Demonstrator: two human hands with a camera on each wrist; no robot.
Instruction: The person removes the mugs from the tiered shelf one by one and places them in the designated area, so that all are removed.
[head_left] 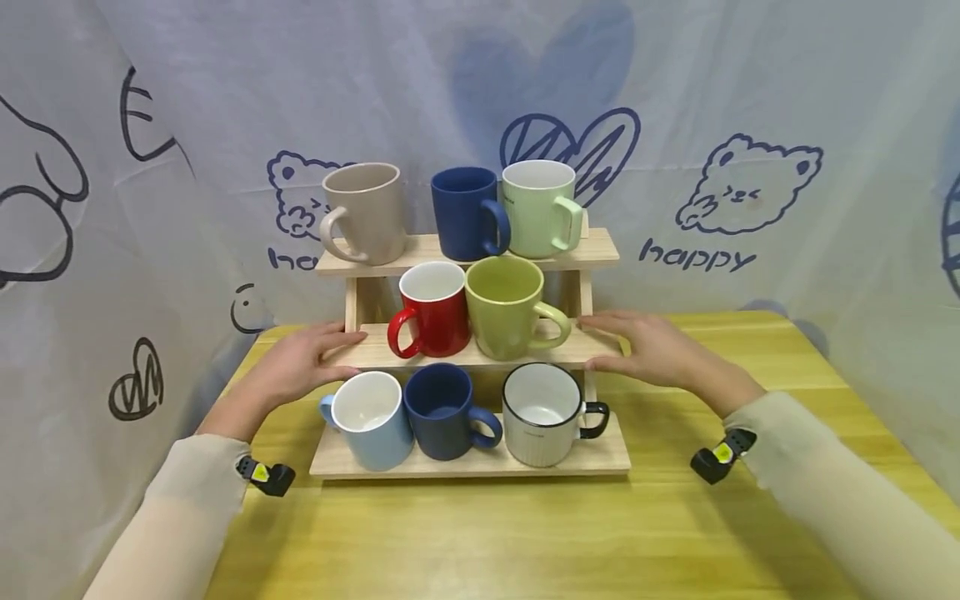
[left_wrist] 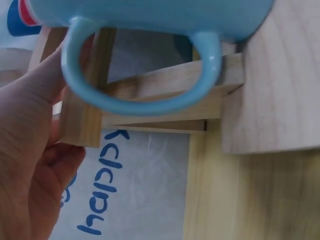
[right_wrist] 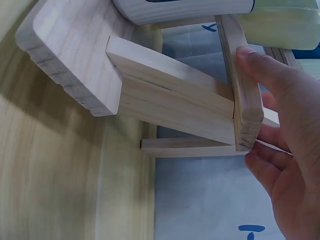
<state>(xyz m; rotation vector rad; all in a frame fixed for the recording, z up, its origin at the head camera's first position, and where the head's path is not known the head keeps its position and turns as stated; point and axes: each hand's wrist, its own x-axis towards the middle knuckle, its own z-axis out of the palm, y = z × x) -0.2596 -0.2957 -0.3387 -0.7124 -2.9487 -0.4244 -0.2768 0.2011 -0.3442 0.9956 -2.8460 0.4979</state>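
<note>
Printed cloth backdrop [head_left: 420, 100] behind, wooden table [head_left: 480, 542] below. Three-step rack [head_left: 609, 454] sits at mid-table with eight mugs on it: three top, two middle, three bottom.

Left hand [head_left: 303, 362] and right hand [head_left: 648, 348] are at opposite ends of the middle shelf. Each is clamped on its end, thumb one side, fingers the other.

Top: beige mug [head_left: 375, 221] at left, then blue mug [head_left: 459, 221] and pale green mug [head_left: 534, 221] close together. Middle: red mug [head_left: 444, 323], olive mug [head_left: 501, 317]. Bottom: light blue mug [head_left: 377, 437], navy mug [head_left: 442, 429], black-rimmed mug [head_left: 542, 437].

Risks, my read: uneven lift or a twist between hands would tilt the shelves, and nothing visible stops mugs sliding off the front. Top row has the worst drop; high load makes a jerk tippy. The light blue mug's handle sits near the left thumb, so a slip there could knock it. Red and olive look near touching; a jolt could clack them. Can't tell whether the shelf joints are fixed; if loose, gripping mid-shelf could pull one apart.
</note>
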